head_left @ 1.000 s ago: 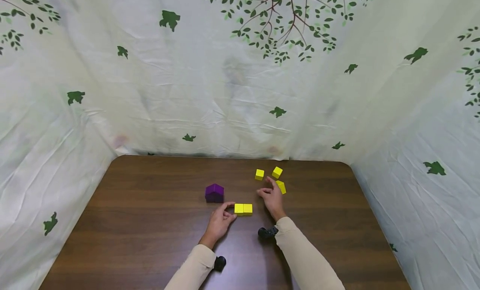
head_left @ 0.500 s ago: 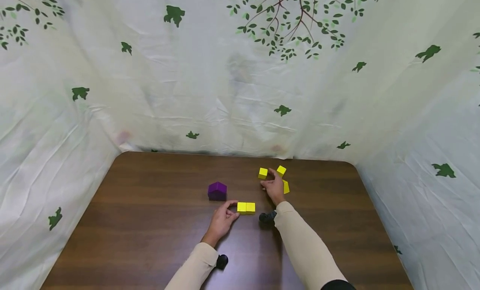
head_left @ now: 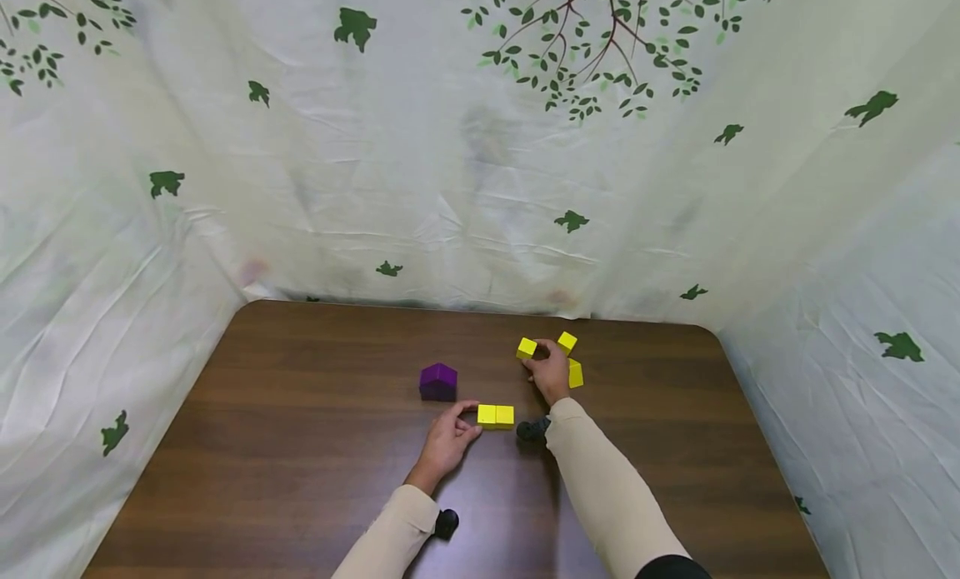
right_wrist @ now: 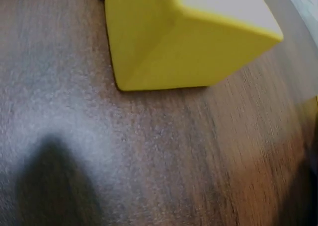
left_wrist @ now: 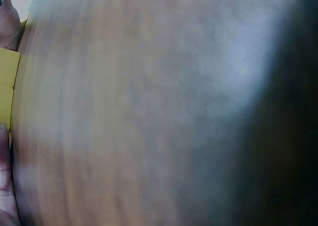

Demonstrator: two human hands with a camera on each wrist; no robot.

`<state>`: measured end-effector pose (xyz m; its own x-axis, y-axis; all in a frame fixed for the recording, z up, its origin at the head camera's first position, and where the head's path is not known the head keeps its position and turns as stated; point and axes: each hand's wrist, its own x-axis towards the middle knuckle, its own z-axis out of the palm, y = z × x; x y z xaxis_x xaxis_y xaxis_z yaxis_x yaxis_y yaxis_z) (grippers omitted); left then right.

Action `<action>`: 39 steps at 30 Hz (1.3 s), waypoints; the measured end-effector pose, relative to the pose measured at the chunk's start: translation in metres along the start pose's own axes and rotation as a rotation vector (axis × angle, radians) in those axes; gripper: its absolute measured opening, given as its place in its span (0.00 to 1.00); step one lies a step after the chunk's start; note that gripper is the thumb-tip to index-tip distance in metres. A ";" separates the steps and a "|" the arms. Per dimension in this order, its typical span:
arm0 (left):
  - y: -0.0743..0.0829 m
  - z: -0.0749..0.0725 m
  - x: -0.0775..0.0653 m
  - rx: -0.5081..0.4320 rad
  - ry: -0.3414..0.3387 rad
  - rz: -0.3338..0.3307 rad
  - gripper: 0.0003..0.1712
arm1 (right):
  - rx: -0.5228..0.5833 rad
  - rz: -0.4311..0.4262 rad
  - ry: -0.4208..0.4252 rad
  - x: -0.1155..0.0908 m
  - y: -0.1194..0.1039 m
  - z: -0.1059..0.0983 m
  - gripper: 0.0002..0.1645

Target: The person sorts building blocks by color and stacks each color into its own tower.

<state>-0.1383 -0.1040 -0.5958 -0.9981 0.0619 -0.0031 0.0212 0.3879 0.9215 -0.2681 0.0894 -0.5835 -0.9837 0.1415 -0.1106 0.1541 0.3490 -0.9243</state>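
Two yellow cubes (head_left: 496, 416) stand side by side near the middle of the table. My left hand (head_left: 444, 443) holds the left end of this pair, index finger at the back and thumb at the front. In the left wrist view, the thumb (left_wrist: 5, 181) lies against the yellow face (left_wrist: 6, 104). Farther back, my right hand (head_left: 552, 374) has thumb and index finger on a single yellow cube (head_left: 527, 347), which sits turned at an angle. Beside that hand is another yellow block (head_left: 576, 373), partly hidden by it. Close up in the right wrist view is a yellow block (right_wrist: 159, 47).
A purple house-shaped block (head_left: 438, 382) stands left of the pair. One more yellow cube (head_left: 567, 341) lies near the back edge of the brown wooden table (head_left: 300, 412). White cloth with leaf prints (head_left: 450, 187) surrounds the table.
My right hand has moved back and left to the single yellow cube, and that cube has turned. The left hand stays at the pair. The head view has shifted slightly.
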 end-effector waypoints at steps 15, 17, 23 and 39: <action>-0.001 -0.001 -0.003 0.010 0.005 0.001 0.22 | 0.019 -0.001 -0.026 -0.006 0.002 -0.001 0.24; 0.000 -0.001 -0.004 0.014 0.000 0.004 0.22 | 0.033 -0.009 -0.035 -0.009 0.005 -0.003 0.24; 0.002 -0.001 -0.005 0.019 -0.018 0.011 0.22 | -0.003 -0.026 -0.051 -0.026 0.008 -0.007 0.24; 0.002 -0.002 -0.002 0.006 -0.009 -0.003 0.22 | 0.089 -0.069 -0.091 -0.060 0.010 -0.007 0.24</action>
<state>-0.1368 -0.1050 -0.5938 -0.9975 0.0694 -0.0092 0.0189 0.3937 0.9191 -0.2072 0.0910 -0.5837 -0.9966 0.0336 -0.0748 0.0812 0.2713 -0.9591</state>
